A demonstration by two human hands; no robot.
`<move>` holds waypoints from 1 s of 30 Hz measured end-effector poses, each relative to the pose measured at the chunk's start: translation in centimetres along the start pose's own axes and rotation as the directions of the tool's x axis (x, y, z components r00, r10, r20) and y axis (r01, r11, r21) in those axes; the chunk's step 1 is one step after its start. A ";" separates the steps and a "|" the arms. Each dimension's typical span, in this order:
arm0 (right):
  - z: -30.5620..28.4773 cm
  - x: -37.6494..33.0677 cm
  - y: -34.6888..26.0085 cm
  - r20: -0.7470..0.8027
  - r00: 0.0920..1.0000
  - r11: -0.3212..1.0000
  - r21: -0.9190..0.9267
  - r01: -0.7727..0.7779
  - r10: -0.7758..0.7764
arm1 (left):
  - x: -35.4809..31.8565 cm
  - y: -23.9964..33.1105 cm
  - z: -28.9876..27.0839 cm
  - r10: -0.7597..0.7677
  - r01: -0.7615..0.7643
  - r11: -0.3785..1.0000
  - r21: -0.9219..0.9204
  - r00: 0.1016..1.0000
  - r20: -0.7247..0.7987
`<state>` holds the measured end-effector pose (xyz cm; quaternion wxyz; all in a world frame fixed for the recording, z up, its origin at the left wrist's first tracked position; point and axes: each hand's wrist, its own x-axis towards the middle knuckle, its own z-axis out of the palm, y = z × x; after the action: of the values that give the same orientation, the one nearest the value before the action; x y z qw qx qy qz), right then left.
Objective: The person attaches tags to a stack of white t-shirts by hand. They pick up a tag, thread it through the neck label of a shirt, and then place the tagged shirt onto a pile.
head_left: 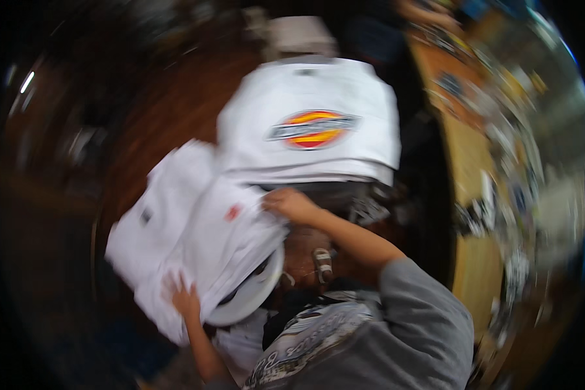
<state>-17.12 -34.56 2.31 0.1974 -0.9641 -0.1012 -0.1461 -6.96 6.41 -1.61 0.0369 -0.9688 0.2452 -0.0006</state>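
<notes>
Pretty blurry shot, but the person's left hand (186, 300) grips the lower edge of a bundle of white shirts (195, 234), fingers curled into the fabric. The bundle runs diagonally up-right from there to the right hand (291, 205), which pinches its top corner. Just beyond that hand sits a white folded stack with an orange-striped oval logo (312, 123).

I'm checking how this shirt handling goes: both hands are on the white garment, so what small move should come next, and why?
Probably draw the right hand outward to pull the white garment flat. It hangs bunched between that hand on its upper edge and the left hand at its lower edge, beside the white folded shirt with an oval logo. Motion blur hides both grips.
</notes>
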 end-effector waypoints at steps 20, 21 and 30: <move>-33.0 -52.5 -0.9 -0.594 -0.509 -0.354 0.366 -0.861 0.623 | 3.1 13.0 -2.3 -0.047 -0.071 0.975 -0.209 0.857 -0.513; -32.1 -52.9 -0.9 -0.597 -0.469 -0.318 0.347 -0.883 0.651 | 3.4 14.0 -2.9 -0.038 -0.094 0.971 -0.218 0.845 -0.534; -32.8 -50.4 4.5 -0.750 -0.085 -0.096 0.028 -0.995 0.656 | 4.1 19.5 -6.2 0.062 -0.273 0.921 -0.277 0.807 -0.587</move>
<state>-71.17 -58.99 13.37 -0.0373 -0.6718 0.6923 -0.2607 -12.71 -13.09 3.07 -0.2097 -0.8891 0.3270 -0.2421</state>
